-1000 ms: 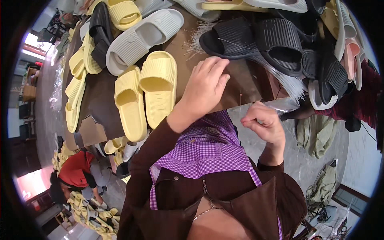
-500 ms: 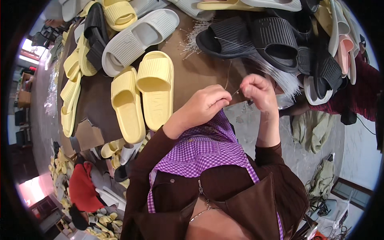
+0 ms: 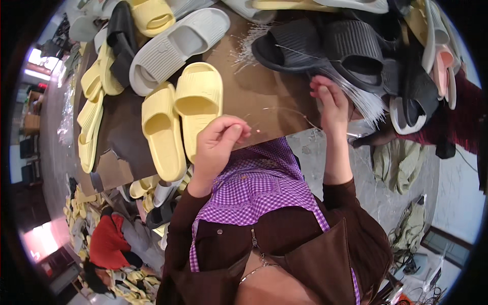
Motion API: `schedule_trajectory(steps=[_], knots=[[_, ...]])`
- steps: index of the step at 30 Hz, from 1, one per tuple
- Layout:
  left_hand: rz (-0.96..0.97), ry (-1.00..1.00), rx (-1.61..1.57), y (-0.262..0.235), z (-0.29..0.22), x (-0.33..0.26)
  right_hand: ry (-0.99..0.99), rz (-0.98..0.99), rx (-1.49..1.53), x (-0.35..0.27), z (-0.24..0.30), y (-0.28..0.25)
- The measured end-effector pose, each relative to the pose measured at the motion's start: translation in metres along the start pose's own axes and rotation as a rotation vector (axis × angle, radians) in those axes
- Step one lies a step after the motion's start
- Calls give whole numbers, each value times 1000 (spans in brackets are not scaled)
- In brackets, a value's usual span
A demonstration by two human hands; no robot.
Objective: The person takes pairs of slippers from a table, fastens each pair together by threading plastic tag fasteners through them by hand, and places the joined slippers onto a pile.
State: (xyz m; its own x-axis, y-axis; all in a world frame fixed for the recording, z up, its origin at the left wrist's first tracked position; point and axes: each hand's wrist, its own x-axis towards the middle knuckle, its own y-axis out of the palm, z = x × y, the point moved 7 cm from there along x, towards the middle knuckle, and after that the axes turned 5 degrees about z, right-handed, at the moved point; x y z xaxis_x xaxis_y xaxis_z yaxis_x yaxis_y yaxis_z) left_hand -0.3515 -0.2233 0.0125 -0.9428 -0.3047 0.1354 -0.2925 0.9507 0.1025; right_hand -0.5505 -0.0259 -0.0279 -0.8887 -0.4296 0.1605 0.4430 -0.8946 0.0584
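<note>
My left hand [image 3: 219, 145] is closed in a pinch at the table's near edge, beside the right one of two yellow slippers [image 3: 202, 91]. Whatever its fingertips may hold is too small to make out. My right hand [image 3: 333, 104] is raised farther right, its fingers loosely bent and slightly apart. Nothing clear shows in it. Its fingertips are close to a bundle of thin white plastic strands [image 3: 363, 101], just below a black slipper [image 3: 291, 48]. A fine thread [image 3: 292, 111] curves over the brown tabletop [image 3: 244, 96] between my hands.
Grey slippers [image 3: 178, 48] and more yellow and black pairs crowd the table's left and far sides. A second cluster of white strands [image 3: 249, 48] lies beyond the middle. At the lower left, a person in red [image 3: 109, 241] is among piled slippers. Pale green cloth [image 3: 399, 165] hangs at right.
My hands, close together before with something thin between them, have parted. The left moved left and slightly nearer; the right moved away toward the white strands, its fingers loosening.
</note>
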Motion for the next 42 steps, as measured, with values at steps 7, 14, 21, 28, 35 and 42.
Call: schedule_trajectory(steps=[7,14,21,28,35,42], knots=[[-417,-244,-127,-75,-8,-65,-7,119,-60,-28,27,34],[-557,-190,241,-100,-49,-116,-89,507,-95,-58,45,154],[-326,-180,611,-86,-72,-116,-753,775,-391,-75,80,243],[-151,15,1002,-81,-109,-111,-783,951,-494,-88,99,246],[168,81,1039,-59,-86,-96,-691,983,-589,-95,93,224],[230,41,1019,-61,-65,-93,-665,951,-632,-102,79,212]])
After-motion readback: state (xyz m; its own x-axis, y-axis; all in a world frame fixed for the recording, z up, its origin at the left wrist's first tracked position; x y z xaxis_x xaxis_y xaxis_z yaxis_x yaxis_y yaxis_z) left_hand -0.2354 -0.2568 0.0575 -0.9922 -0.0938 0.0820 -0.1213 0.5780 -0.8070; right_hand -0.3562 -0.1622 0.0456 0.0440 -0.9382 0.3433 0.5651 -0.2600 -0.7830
